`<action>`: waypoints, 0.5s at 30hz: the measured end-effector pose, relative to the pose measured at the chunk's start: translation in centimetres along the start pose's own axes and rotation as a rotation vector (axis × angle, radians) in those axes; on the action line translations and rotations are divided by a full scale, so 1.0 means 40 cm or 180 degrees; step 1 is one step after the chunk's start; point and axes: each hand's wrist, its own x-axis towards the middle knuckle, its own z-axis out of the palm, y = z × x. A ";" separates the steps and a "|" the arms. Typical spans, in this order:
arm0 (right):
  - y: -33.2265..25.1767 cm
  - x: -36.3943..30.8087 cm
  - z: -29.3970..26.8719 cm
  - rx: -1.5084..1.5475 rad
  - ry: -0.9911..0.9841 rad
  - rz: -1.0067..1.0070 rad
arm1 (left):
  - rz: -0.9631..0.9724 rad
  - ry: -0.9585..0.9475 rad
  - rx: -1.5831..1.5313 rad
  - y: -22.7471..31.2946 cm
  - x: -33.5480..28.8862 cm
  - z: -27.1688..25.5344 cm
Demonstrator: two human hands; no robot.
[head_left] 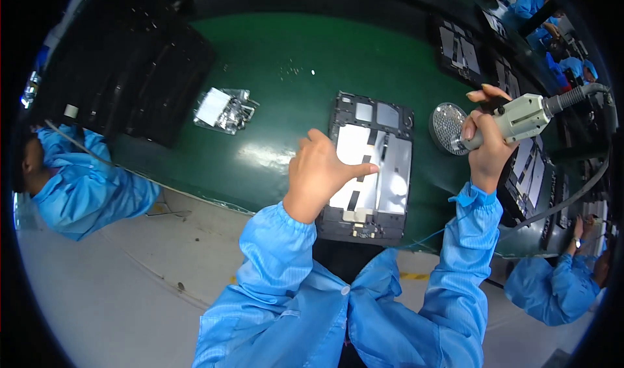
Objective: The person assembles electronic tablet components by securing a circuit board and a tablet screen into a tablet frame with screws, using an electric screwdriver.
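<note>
An opened tablet [393, 176] lies before me, its silver battery packs, black strips and dark frame exposed. My left hand [318, 173] is at its left side, the thumb stretched over the battery area and the other fingers bent beside the edge; whether it presses on the tablet I cannot tell. To the right, my right hand [489, 131] is wrapped round a beige electric screwdriver [525, 116] with a grey cable. The screwdriver's front end points left, over a round dish [446, 120] of small screws. Its tip is hard to make out.
A clear bag of small parts [227, 111] lies left on the green mat [273, 50]. Dark stacked panels [130, 76] stand far left. More opened tablets [458, 51] line the right side, near the hanging cable [588, 189]. Co-workers in blue sit on both sides.
</note>
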 end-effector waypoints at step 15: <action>-0.026 0.022 -0.096 -0.0437 0.0323 0.0240 | -0.0012 -0.0245 -0.2550 -0.081 0.732 -0.165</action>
